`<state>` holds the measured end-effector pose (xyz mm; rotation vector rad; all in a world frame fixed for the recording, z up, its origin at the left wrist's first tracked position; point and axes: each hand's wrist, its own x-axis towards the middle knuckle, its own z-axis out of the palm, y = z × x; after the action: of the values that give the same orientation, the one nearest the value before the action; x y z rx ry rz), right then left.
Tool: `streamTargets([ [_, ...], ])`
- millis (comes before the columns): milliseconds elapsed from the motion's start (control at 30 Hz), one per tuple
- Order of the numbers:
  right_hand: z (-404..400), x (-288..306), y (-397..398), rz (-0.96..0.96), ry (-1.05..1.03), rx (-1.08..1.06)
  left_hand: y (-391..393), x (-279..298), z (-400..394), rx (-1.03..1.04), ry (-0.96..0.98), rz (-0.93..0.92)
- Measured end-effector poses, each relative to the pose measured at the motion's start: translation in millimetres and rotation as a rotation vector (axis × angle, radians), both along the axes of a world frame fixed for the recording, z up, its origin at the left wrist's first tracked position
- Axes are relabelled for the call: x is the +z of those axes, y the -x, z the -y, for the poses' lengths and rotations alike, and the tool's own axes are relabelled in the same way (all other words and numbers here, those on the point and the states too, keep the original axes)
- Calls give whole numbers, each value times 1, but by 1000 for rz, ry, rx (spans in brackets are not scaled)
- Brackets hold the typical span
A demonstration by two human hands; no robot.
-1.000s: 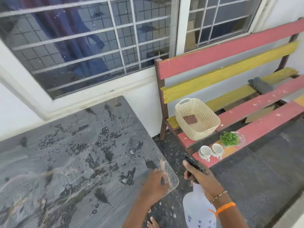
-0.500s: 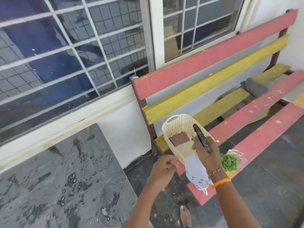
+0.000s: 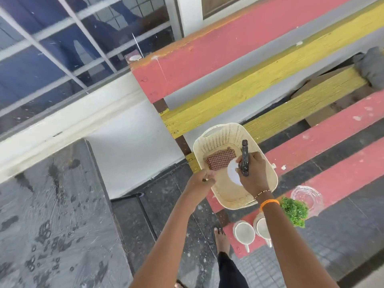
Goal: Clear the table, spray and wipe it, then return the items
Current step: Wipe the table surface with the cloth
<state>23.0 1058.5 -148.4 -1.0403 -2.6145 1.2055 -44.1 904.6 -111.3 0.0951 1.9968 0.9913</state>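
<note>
Table (image 3: 52,215) at your near left: wet, spray droplets all over, not wiped yet. Your L hand (image 3: 200,181) sits at basket (image 3: 268,183) near rim, fingers curled, thumb and forefinger look pinched; can't tell on what. Checked cloth (image 3: 220,160) lies flat in basket just beyond L fingertips, long axis running L-R. L hand nearer. R hand (image 3: 252,171) grips spray bottle (image 3: 233,173) over basket, nozzle pointing away.
</note>
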Motion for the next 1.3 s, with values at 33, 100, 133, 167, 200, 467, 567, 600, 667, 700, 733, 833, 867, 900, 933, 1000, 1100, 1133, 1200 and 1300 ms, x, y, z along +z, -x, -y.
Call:
streamTargets([
  [33, 0, -7, 0, 26, 9, 24, 1, -4, -2, 5, 12, 13],
  [100, 2, -20, 2, 51, 42, 75, 5, -14, -6, 26, 38, 40],
  [133, 5, -26, 3, 58, 52, 108, 7, -18, -9, 41, 47, 56],
  [167, 8, -30, 3, 62, 56, 135, 8, -21, -10, 57, 53, 71],
  [200, 10, -37, 2, 71, 62, 158, 10, -26, -13, 71, 61, 91],
  [467, -4, -47, 1, 265, 288, 385, 16, -43, -23, 125, 56, 173],
  [567, -36, -37, 17, 405, 464, 447, 19, -47, -23, 140, 56, 172],
  [600, -46, -35, 26, 414, 450, 440, 21, -48, -23, 143, 53, 166],
  [667, -56, -34, 48, 385, 408, 424, 27, -51, -24, 146, 46, 158],
  [700, -57, -35, 60, 363, 441, 411, 29, -51, -24, 150, 43, 158],
  [733, -56, -37, 72, 358, 514, 392, 33, -52, -24, 154, 41, 156],
  [833, -55, -46, 95, 526, 666, 419, 43, -54, -25, 162, 36, 195],
  [867, -53, -51, 98, 586, 671, 440, 44, -55, -26, 150, 24, 243],
  [900, -51, -56, 98, 625, 660, 456, 44, -56, -29, 128, 13, 302],
  [933, -48, -59, 97, 640, 641, 463, 42, -56, -32, 108, 1, 352],
  [1000, -44, -72, 90, 555, 599, 403, 34, -59, -42, 99, -24, 386],
  [1100, -50, -85, 94, 359, 410, 298, 26, -62, -54, 155, -21, 373],
  [1133, -53, -92, 100, 356, 321, 296, 26, -63, -55, 169, -15, 359],
  [1200, -56, -107, 114, 393, 186, 358, 28, -67, -52, 176, -3, 334],
  [1300, -57, -125, 125, 523, 133, 514, 30, -68, -44, 165, 9, 310],
])
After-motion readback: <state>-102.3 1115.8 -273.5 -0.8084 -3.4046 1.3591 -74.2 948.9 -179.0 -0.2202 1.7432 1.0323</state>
